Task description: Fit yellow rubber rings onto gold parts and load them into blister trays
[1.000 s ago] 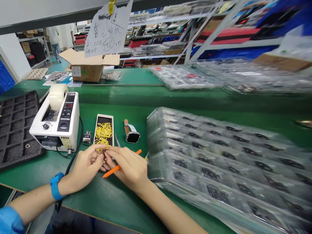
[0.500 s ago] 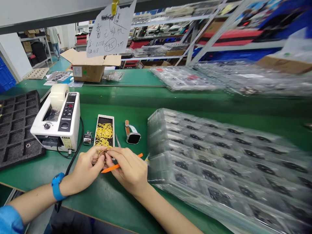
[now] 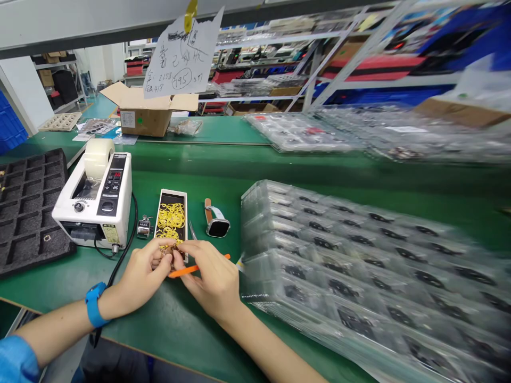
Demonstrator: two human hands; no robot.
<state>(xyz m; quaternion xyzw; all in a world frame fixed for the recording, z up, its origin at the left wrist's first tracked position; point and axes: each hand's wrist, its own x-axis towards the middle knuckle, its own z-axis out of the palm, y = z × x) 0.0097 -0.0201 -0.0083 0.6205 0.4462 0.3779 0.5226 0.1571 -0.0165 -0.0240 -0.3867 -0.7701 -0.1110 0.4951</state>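
My left hand (image 3: 138,276) is closed on a small brownish metallic part (image 3: 171,251), too small to make out fully. Touching the same part with its fingertips, my right hand (image 3: 215,279) also holds an orange stick (image 3: 187,271) across its fingers. Both hands meet at the near end of a white-rimmed box (image 3: 185,199) with yellow rings (image 3: 171,215) inside. Tweezers (image 3: 192,231) lie just right of the box, partly hidden by my right hand. A watch (image 3: 217,227) rests further right, and a small metal counter (image 3: 144,227) stands left of the box.
A white tape dispenser (image 3: 96,205) with a black cable is at the left, beside a black foam tray (image 3: 32,205). Stacked clear plastic trays (image 3: 339,276) fill the right. Behind are a cardboard box (image 3: 146,121), a hanging paper (image 3: 181,58) and more trays (image 3: 303,133).
The orange stick has tilted slightly and shifted a little with my right fingers. Both hands stay together at the small part. The person walking in the far left background is no longer clearly visible.
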